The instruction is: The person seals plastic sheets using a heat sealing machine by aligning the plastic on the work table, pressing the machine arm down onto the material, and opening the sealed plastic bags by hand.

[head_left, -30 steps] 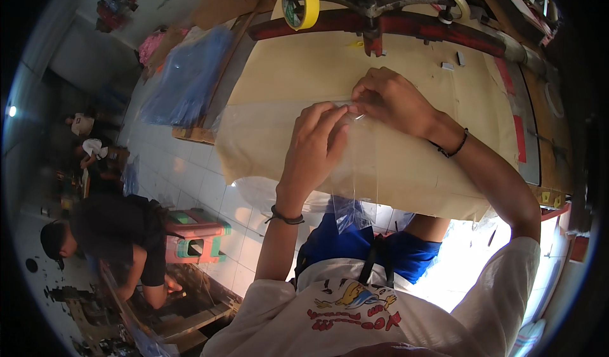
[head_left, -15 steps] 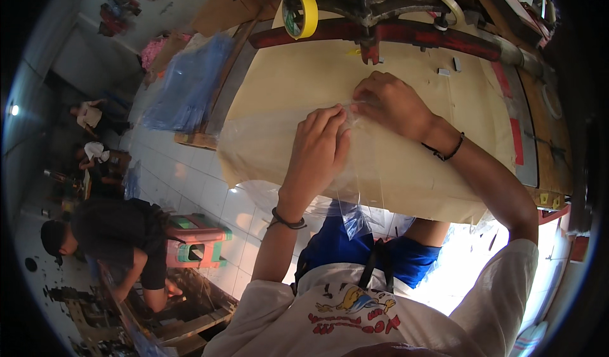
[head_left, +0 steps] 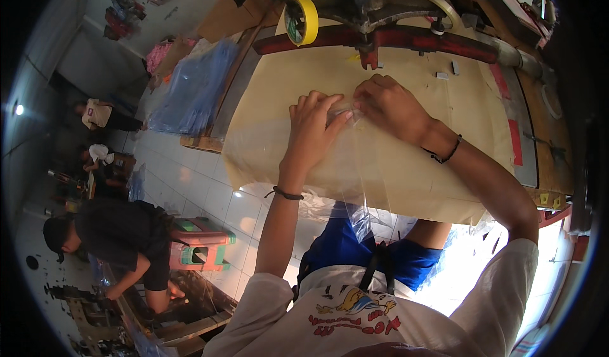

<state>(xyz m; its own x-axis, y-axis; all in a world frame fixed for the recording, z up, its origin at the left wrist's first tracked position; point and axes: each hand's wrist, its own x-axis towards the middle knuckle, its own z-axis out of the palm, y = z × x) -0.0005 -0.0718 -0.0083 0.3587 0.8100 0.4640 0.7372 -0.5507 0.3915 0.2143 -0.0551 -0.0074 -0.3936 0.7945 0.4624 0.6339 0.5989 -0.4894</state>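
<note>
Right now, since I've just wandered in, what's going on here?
A person's left fingers and right fingers both touch a thin, clear plastic sheet over a smooth tan table covering; each one's exact grip is too fine to tell. The sheet's end hangs past the near edge. A ring-shaped yellow tape roll is beyond, by a long red bar. To the left, another person in dark clothing bends forward.

The left hand point(head_left: 312, 125) has shifted closer to the long, dark red metal bar point(head_left: 431, 42); its fingers have spread apart, and its thumb has swung up beside the fingertips of the right hand point(head_left: 394, 111). On the near side of that bar, the clear plastic film point(head_left: 362, 222) now hangs in a narrower strip. Far left of the bar, the standing person in a beige shirt point(head_left: 97, 113) shows more fully.
</note>
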